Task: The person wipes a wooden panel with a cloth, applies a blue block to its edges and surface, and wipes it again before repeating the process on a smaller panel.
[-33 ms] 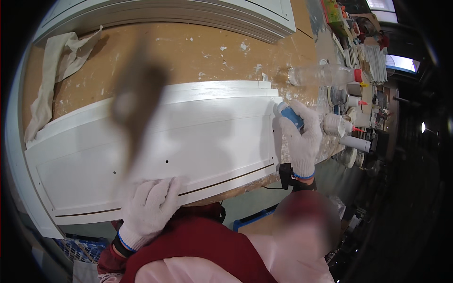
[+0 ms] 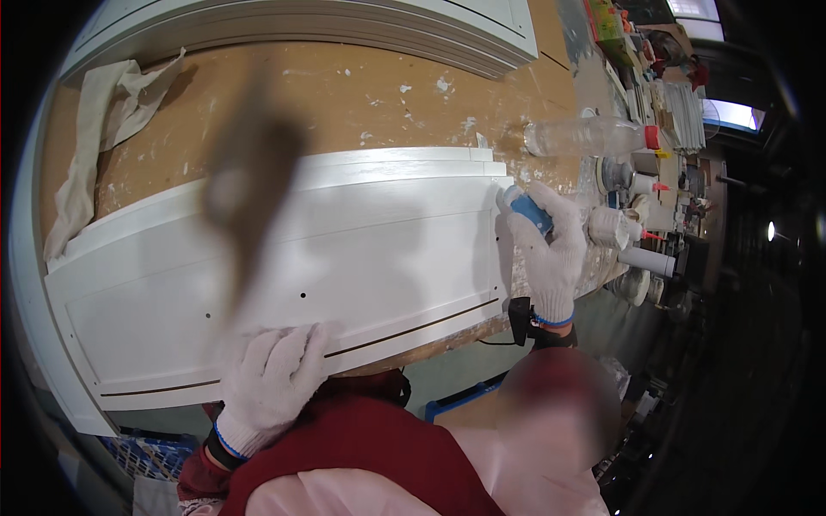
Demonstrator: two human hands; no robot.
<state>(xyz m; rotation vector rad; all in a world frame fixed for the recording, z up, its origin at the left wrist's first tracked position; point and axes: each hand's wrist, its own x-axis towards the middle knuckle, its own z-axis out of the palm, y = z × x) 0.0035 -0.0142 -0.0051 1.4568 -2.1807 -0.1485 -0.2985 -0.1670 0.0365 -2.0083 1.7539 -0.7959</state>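
Right hand grips a blue block at the white panel's right edge; left hand presses spread on its near edge. A clear bottle lies beyond on the surface.

A paint-spattered wooden table fills the view. A crumpled white cloth lies at its far left. A second white panel rests along the far edge. To the right, a clear plastic bottle with a red cap lies on its side, near a cluster of small jars and tubes.
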